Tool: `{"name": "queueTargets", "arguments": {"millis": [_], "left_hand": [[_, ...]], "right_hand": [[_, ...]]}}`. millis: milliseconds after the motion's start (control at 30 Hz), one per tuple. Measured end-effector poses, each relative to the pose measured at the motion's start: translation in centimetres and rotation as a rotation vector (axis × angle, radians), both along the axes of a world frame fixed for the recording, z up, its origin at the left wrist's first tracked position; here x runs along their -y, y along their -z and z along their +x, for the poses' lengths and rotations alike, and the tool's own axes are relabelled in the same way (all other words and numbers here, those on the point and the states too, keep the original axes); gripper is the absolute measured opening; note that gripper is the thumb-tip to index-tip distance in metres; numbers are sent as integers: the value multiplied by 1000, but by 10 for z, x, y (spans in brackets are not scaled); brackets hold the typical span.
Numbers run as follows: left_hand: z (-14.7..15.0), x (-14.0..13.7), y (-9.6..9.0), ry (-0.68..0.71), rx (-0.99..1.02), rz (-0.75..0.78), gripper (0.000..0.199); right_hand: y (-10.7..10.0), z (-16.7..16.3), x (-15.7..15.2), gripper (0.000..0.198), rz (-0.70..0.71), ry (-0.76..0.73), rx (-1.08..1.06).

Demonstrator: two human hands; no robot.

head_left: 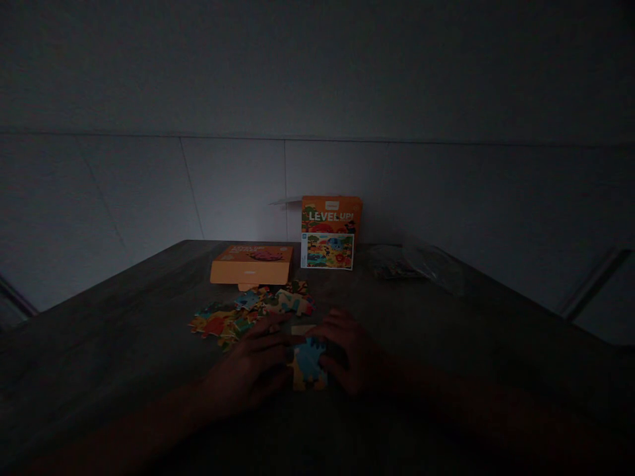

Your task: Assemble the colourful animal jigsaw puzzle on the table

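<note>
In the dim head view, a small block of jigsaw puzzle pieces [308, 362], blue with yellow edges, lies on the table between my two hands. My left hand [253, 363] is at its left side, the fingers reaching over the block's upper left edge. From the right, my right hand [347, 347] grips the block, thumb low on its right edge and fingers curled at the top. A pale piece [302, 328] shows just beyond, partly covered by the right fingers. Past my left hand spreads a heap of loose puzzle pieces [243, 316] in many colours.
An orange box [252, 264] lies behind the heap, its front flap down. Farther back stands an orange "LEVEL UP!" box [331, 208] with a picture card [328, 252] leaning on it. Clear plastic bags [421, 264] lie at the back right, near the wall [233, 185].
</note>
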State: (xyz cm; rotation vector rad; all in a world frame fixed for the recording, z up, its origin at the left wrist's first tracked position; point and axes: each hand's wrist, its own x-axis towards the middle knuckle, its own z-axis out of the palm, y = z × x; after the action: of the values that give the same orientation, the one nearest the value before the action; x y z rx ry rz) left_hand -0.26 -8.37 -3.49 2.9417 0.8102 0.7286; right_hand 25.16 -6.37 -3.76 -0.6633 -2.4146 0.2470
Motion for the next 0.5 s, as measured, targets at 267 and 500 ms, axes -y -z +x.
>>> {"name": "queueTargets", "arguments": {"millis": [267, 500], "left_hand": [[0, 0, -4, 12, -9, -41, 18], [2, 0, -3, 17, -10, -40, 17]], "right_hand": [[2, -1, -3, 37, 17, -15, 0], [2, 0, -3, 36, 8, -19, -5]]}}
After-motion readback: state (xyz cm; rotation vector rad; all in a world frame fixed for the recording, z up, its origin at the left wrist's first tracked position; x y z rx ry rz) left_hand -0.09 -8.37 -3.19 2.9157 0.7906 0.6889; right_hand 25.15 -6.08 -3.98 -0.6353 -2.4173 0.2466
